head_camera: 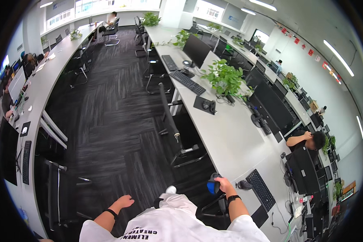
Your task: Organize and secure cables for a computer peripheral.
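Observation:
My right hand (224, 185) grips a blue and black rounded object (213, 184) at the edge of the light grey desk (227, 130); its exact kind is unclear. Just right of that hand, a black computer mouse (244, 184) and a black keyboard (261, 190) lie on the desk. My left hand (124, 201) hangs over the dark patterned carpet (115, 145) with its fingers loosely curled. Its palm is hidden, and I see nothing held in it. Both wrists wear black bands.
A black office chair (181, 130) stands at the desk ahead. Another chair (59, 193) is at the left desk (45, 87). The carpeted aisle runs between these desk rows. A potted plant (225, 77) and monitors stand on the right desk. A person (308, 142) sits behind a monitor (302, 172).

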`<state>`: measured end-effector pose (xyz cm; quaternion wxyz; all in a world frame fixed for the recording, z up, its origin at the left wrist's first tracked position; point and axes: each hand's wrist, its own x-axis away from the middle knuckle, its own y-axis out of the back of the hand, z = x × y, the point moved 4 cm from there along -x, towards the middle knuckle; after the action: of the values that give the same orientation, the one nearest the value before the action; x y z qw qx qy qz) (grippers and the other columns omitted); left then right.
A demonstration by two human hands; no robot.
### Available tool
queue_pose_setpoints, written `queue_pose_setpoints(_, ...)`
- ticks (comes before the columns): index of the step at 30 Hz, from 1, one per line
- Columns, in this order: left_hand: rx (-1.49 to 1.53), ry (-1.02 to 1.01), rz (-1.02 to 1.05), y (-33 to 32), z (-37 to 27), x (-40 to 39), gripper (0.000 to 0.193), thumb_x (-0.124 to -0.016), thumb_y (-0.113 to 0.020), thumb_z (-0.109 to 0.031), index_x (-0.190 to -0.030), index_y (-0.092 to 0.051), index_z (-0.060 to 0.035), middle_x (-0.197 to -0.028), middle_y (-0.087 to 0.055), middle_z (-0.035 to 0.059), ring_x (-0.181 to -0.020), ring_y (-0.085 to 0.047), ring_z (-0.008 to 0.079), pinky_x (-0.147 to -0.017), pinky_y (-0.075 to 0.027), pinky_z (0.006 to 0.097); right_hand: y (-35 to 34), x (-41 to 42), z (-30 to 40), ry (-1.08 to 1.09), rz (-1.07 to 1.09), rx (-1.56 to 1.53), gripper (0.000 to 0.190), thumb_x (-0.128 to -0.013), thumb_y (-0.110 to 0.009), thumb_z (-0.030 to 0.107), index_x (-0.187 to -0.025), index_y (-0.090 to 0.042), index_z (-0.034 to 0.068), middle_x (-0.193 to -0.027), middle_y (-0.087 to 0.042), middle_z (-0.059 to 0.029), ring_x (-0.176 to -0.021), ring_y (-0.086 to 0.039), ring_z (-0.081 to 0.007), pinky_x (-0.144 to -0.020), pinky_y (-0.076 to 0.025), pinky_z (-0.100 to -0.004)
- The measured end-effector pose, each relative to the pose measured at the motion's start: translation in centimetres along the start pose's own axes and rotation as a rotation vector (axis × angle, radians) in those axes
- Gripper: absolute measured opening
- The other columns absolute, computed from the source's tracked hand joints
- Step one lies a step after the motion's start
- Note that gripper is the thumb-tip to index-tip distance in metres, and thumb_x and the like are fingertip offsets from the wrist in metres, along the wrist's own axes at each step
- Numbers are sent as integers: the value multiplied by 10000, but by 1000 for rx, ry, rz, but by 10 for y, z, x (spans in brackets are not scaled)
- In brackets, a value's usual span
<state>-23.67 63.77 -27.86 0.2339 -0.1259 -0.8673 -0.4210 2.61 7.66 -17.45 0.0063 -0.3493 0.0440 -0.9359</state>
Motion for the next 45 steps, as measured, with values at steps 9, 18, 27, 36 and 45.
queue_pose_setpoints(9,-9,296,370,-49,88,-9,393,-841,-539,-360,-971,-722,-37,-1035,-678,233,-977,-645,407,-840,-508,453,-85,-57,-25,-215,55,-289,260,-896,-594,192,-1122,-605,63,-1060,-675,-100,-988,-650,-291,-890,-521,-499)
queue_pose_setpoints(18,-370,-119,394,85,142,-89,296,-846,-552,-281,-896,-743,-59,-919,-703,204,-896,-683,363,-774,-537,444,-86,-100,-57,-424,-196,-721,304,-947,-518,258,-1178,-615,86,-1192,-649,-117,-1147,-587,-336,-1011,-403,-611)
queue_pose_setpoints(27,-580,-152,372,219,189,-198,267,-840,-551,-244,-865,-744,-61,-875,-707,190,-857,-692,348,-742,-545,443,-132,-137,54,-213,-401,-737,329,-958,-500,328,-1126,-630,76,-1108,-679,-119,-1029,-643,-313,-963,-485,-517)
queue_pose_setpoints(36,-878,-454,376,416,288,-431,245,-835,-550,-211,-837,-745,-63,-835,-710,178,-823,-700,334,-714,-553,441,-223,-84,152,360,-641,-1147,457,-977,-481,455,-1173,-618,66,-1161,-661,-126,-1062,-632,-301,-969,-489,-473)
queue_pose_setpoints(45,-198,-372,69,619,-6,-751,310,-846,-560,-232,-998,-636,27,-966,-673,242,-976,-632,408,-859,-491,449,-347,-37,206,1023,-775,-1439,441,-981,-503,320,-1331,-525,53,-1405,-511,-137,-1313,-461,-315,-1133,-331,-482)
